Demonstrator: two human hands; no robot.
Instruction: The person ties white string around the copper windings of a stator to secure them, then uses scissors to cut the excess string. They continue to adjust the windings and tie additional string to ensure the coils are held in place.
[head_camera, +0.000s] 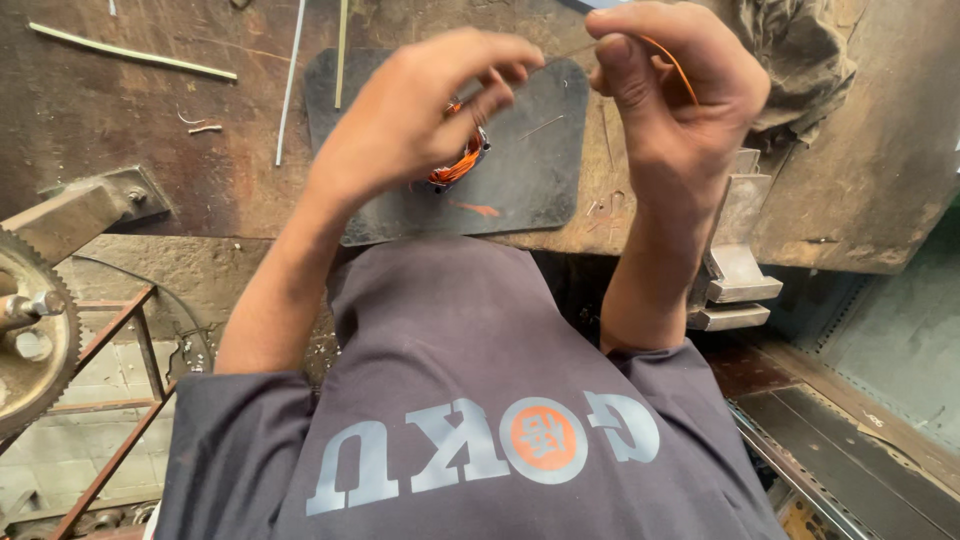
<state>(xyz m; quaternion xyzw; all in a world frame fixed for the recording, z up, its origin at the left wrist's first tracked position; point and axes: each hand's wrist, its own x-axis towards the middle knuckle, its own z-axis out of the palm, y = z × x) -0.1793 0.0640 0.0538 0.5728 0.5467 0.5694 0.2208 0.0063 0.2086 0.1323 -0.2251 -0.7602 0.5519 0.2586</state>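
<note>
Two bare hands raised above a dark shirt (470, 400) with grey lettering: left hand (420, 120) closed around a small coil of orange wire (458, 165), fingers curled over it; right hand (670, 95) pinched shut on a loose orange wire strand (672, 62) running across toward the coil. Beneath the hands, a dark flat metal plate (530, 170) resting on a rusty worktable (120, 130), with thin pale rods (130, 52) lying farther back, a toothed gear wheel (35, 330) at the left edge, and a crumpled rag (810, 60) at the far right.
</note>
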